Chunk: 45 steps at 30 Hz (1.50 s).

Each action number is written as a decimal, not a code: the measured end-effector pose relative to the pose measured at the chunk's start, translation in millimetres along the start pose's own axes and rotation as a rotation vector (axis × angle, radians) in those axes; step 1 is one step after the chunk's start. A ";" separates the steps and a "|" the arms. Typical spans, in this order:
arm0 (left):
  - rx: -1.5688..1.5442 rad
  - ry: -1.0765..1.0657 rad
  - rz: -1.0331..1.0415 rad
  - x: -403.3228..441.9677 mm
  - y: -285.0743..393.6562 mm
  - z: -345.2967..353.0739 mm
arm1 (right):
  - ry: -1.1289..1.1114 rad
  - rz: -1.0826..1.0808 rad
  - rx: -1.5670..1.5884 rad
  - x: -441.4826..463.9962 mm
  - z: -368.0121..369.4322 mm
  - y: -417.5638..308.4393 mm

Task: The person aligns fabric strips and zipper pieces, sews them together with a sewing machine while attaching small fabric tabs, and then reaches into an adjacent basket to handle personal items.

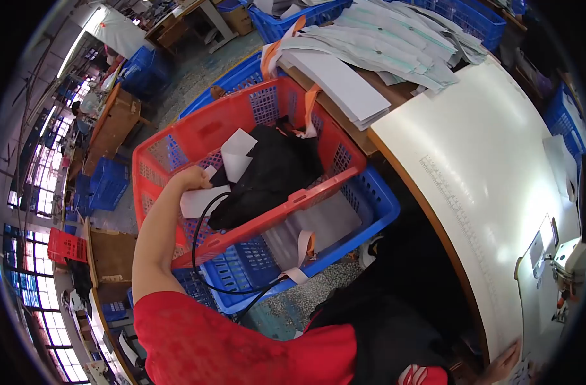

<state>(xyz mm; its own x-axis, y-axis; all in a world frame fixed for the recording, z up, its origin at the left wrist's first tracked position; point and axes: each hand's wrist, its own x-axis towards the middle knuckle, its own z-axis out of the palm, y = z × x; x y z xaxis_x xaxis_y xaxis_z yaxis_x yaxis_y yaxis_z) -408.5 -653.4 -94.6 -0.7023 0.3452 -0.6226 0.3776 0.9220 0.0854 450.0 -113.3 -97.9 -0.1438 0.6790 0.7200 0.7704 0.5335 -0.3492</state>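
Note:
My left hand reaches into a red plastic basket, its fingers curled closed. White flat pieces lie right against that hand; whether the fingers pinch one of them is hidden. Beside them in the basket are a folded white piece and a heap of black cloth. At the bottom right, my right hand lies at the edge of the white worktable, fingers stretched out and holding nothing that I can see.
The red basket rests over a blue basket. A black cable loops across its near side. Stacked white-green sheets and white strips lie beyond. A sewing machine stands at the right. More blue crates are on the left.

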 end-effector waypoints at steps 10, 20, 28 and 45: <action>0.090 0.616 0.532 -93.6 262.9 -119.8 | -0.230 0.082 -0.124 -4.9 -19.5 -43.7; 0.776 -0.213 1.600 -219.3 561.7 9.7 | 0.096 -0.062 0.067 -61.8 -36.2 -134.9; 0.018 -0.558 2.173 -406.0 685.9 74.3 | 0.122 0.289 -0.109 -155.4 -107.2 -98.4; -0.148 -0.865 2.150 -632.8 696.6 242.7 | 0.241 0.575 -0.220 -232.6 -153.3 -93.9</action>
<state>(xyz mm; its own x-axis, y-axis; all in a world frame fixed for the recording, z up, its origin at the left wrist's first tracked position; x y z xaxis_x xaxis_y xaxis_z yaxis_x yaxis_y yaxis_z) 445.4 -272.1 170.0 0.8495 0.3968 0.3478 -0.1014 -0.5240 0.8457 506.4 -398.7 -140.7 0.4519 0.6790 0.5786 0.7957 -0.0135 -0.6055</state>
